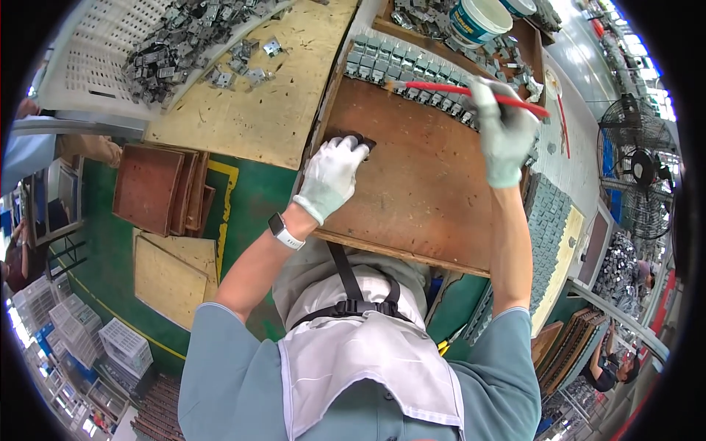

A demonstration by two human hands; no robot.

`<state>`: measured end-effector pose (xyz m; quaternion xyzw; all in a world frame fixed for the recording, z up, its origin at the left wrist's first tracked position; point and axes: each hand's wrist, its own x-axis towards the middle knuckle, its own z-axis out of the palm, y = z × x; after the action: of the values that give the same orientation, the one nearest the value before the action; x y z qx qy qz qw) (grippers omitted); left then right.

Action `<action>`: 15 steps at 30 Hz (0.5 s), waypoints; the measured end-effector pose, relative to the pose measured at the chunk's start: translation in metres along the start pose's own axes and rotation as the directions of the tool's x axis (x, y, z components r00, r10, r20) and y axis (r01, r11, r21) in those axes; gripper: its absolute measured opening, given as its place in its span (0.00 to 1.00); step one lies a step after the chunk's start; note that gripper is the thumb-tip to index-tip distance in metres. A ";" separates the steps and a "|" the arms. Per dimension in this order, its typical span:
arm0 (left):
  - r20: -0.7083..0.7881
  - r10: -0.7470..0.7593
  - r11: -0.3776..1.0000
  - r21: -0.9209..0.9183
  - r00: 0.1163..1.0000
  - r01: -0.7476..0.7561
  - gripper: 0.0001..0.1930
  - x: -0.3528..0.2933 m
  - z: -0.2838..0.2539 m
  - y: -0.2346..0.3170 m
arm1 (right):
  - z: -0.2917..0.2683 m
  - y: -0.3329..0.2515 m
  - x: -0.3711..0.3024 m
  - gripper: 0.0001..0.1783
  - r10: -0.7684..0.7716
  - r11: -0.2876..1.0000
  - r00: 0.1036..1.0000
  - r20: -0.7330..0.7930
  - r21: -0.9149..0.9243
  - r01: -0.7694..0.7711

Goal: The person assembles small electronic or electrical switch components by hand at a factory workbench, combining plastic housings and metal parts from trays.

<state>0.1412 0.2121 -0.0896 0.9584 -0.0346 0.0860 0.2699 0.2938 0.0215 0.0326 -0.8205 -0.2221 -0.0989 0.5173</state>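
Observation:
My right hand point(504, 140), in a white glove, is closed round a thin red-handled brush point(441, 87). The brush lies nearly level, its bristle end pointing left over a row of small metal parts point(401, 65). These parts stand side by side along the far edge of a shallow brown wooden tray point(412, 176). Over the tray's left side, my gloved left hand point(331, 176) has its fingers bent together around a small dark piece point(362, 140). The fingers partly hide that piece, so its kind is unclear.
Loose metal parts fill a white perforated crate point(88, 66) at the far left. Beyond the tray stands a white bucket point(478, 22). Stacked wooden trays point(151, 187) sit left, near another person's hand. Grey parts point(548, 220) lie in rows at right, below a fan point(642, 167).

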 end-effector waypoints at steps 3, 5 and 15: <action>-0.003 -0.002 1.000 0.000 1.000 0.002 0.21 -0.002 0.001 0.002 | -0.020 0.008 -0.005 0.14 -0.028 0.992 0.997 0.070 -0.123 0.037; -0.030 0.001 1.000 -0.015 1.000 -0.001 0.21 -0.002 0.001 0.002 | -0.026 0.013 -0.008 0.14 -0.007 0.994 1.000 0.022 -0.108 0.009; 0.256 -0.260 0.031 -0.962 0.931 0.273 0.25 -0.015 -0.019 0.014 | -0.072 0.018 -0.026 0.13 0.092 0.993 0.986 -0.138 -0.063 -0.101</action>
<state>0.1222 0.2102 -0.0693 0.5140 0.0939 -0.0163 0.8525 0.2845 -0.0562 0.0396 -0.8395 -0.1429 -0.1367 0.5062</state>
